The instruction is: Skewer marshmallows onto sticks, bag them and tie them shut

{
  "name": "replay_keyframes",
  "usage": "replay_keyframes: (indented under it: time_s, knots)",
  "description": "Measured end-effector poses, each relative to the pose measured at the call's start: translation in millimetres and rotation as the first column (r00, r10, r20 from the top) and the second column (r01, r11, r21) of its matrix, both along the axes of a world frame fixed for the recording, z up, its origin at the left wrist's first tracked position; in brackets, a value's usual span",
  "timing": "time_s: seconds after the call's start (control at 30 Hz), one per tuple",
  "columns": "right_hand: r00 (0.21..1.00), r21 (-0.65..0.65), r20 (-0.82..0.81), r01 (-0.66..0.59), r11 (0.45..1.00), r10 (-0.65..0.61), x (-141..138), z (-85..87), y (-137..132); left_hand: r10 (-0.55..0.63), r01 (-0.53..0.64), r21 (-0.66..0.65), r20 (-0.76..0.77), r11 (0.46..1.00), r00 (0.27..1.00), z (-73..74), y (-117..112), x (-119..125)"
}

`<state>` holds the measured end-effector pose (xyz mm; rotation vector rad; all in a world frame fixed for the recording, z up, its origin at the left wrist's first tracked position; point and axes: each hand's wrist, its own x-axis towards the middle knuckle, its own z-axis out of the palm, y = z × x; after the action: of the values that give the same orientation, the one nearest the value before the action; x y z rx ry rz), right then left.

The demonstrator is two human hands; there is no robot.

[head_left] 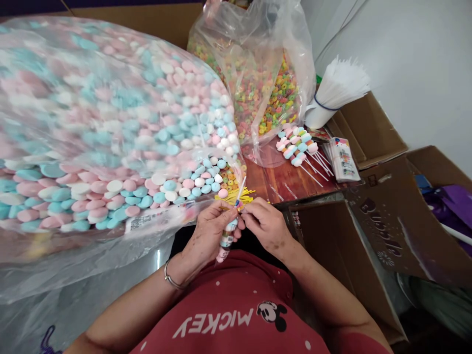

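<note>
In my left hand (210,228) is a marshmallow skewer (227,239) in a clear printed sleeve, its candy end pointing down toward my shirt. Its white stick (241,187) juts up past my fingers. My right hand (268,227) pinches at the gathered neck of the sleeve, where a bit of yellow shows that looks like a twist tie; the fingers partly hide it. Just beyond my hands lies a pile of yellow twist ties (248,195). Behind them are loose ring-shaped candies (233,178) and pink, blue and white marshmallows (199,182).
A huge clear bag of marshmallows (121,123) fills the left. Behind stands a bag of colourful rings (280,98). To the right are unwrapped marshmallow skewers (297,145), printed sleeves (344,160), a white holder of sticks (324,110) and open cardboard boxes (383,211).
</note>
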<state>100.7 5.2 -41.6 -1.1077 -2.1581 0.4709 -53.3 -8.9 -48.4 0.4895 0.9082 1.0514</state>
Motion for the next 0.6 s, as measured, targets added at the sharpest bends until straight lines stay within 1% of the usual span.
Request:
replay_keyframes:
  time_s: [0.03, 0.07, 0.1, 0.13, 0.17, 0.2, 0.23, 0.27, 0.3, 0.37, 0.43, 0.47, 0.53, 0.6]
  knots:
    - [0.994, 0.156, 0.110, -0.018, 0.988, 0.000, 1, 0.9, 0, -0.002, 0.002, -0.019, -0.001, 1.000, 1.000, 2.2, 1, 1]
    - [0.978, 0.293, 0.210, -0.060, 0.954, -0.003, 3, 2.2, 1, -0.006, 0.006, -0.041, 0.000, 0.999, 1.000, 4.0, 2, 2]
    - [0.957, 0.400, 0.291, -0.125, 0.908, 0.004, 5, 3.8, 2, -0.015, 0.015, -0.064, 0.002, 0.998, 1.000, 5.2, 3, 2]
    - [0.937, 0.468, 0.348, -0.200, 0.861, 0.029, 7, 5.7, 3, -0.029, 0.029, -0.086, 0.004, 0.996, 1.000, 5.8, 4, 3]
    - [0.924, 0.510, 0.376, -0.269, 0.817, 0.070, 10, 7.6, 5, -0.049, 0.049, -0.105, 0.005, 0.993, 0.999, 5.8, 5, 3]
    - [0.917, 0.528, 0.382, -0.321, 0.786, 0.118, 12, 9.5, 8, -0.079, 0.079, -0.119, 0.005, 0.990, 0.997, 5.2, 6, 3]
    - [0.913, 0.525, 0.375, -0.353, 0.775, 0.161, 14, 11.1, 11, -0.123, 0.122, -0.128, 0.003, 0.984, 0.992, 4.0, 8, 2]
    - [0.910, 0.501, 0.365, -0.369, 0.783, 0.195, 16, 12.5, 14, -0.184, 0.183, -0.132, 0.004, 0.974, 0.983, 2.4, 9, 0]
    - [0.908, 0.462, 0.360, -0.375, 0.804, 0.216, 17, 13.6, 16, -0.252, 0.251, -0.130, 0.005, 0.959, 0.968, 0.5, 11, -2]
    - [0.895, 0.367, 0.375, -0.384, 0.847, 0.244, 18, 15.2, 21, -0.387, 0.385, -0.113, 0.006, 0.916, 0.922, -3.4, 15, -8]
    - [0.869, 0.291, 0.399, -0.423, 0.858, 0.293, 18, 16.7, 22, -0.514, 0.512, -0.080, -0.001, 0.855, 0.858, -6.9, 20, -14]
    - [0.850, 0.258, 0.405, -0.460, 0.850, 0.337, 17, 17.8, 22, -0.579, 0.577, -0.058, -0.009, 0.814, 0.815, -8.3, 22, -18]
    - [0.797, 0.198, 0.416, -0.549, 0.812, 0.438, 16, 21.0, 21, -0.698, 0.697, -0.027, -0.033, 0.716, 0.715, -10.8, 26, -23]
    - [0.736, 0.139, 0.447, -0.619, 0.773, 0.508, 16, 25.6, 19, -0.779, 0.778, -0.032, -0.051, 0.627, 0.625, -13.0, 28, -26]
